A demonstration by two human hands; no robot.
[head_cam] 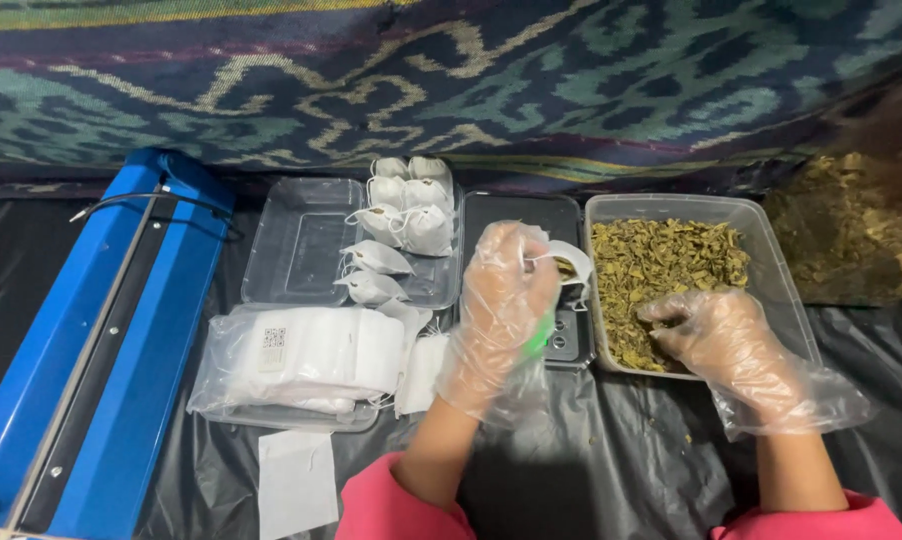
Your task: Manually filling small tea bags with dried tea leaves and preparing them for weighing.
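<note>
A long blue sealing machine (91, 340) lies far left on the black sheet (591, 450). Next to it sits a clear bag of flat white pouches (301, 360), and behind that a clear tray (306, 240) with filled little white bags (396, 225). The left hand (501, 300) – in a thin plastic glove – holds an open white pouch (571, 262) over a small black scale (531, 215), fingers curled around it. The right hand (716, 335), gloved too, dips into a clear tub (781, 290) of dried green-brown leaves (661, 260) – its fingers are bent, pinching at the leaves.
</note>
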